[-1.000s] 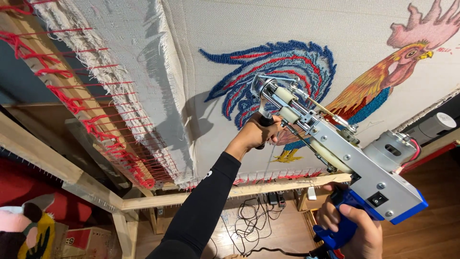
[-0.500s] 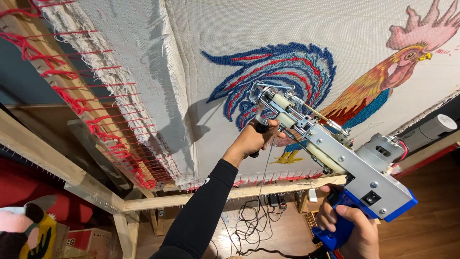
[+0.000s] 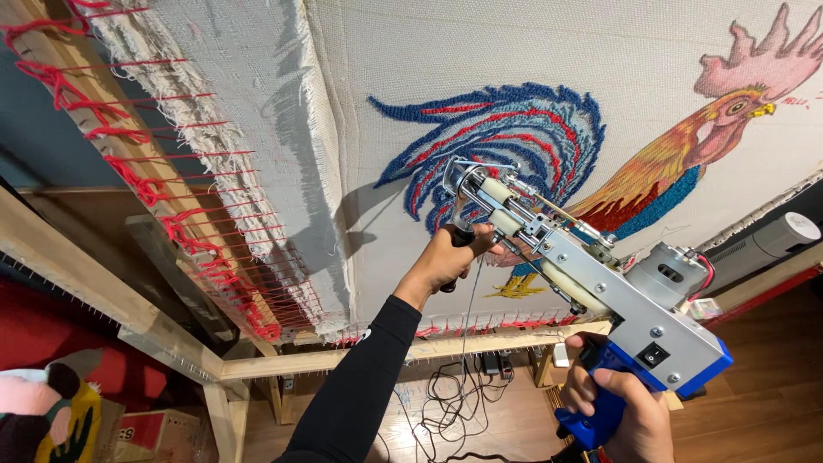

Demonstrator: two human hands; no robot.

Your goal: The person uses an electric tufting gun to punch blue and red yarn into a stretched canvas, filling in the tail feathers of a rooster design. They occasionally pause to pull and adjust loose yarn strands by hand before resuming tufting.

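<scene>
I've got the tufting gun point(image 3: 591, 287) up against the stretched backing cloth point(image 3: 531, 60), nose at the lower edge of the blue/red tail of the rooster design point(image 3: 600, 150). My left hand point(image 3: 450, 257) is wrapped tight round the black front grip under the nose. My right hand point(image 3: 621, 403) is curled closed on the blue rear handle, low right of view. Gun looks heavy & rear-loaded w/ the motor at the back, all rigid metal, so I judge it needs both grips: front to steer, rear to carry weight. Needle end is sharp, moving parts exposed, so fingers stay off the middle. Cloth is taut but gives; it's laced w/ red yarn point(image 3: 171, 206) to the wooden frame point(image 3: 129, 317). A thin yarn strand hangs below the gun. Cables point(image 3: 454, 403) lie on the floor under the frame.
</scene>
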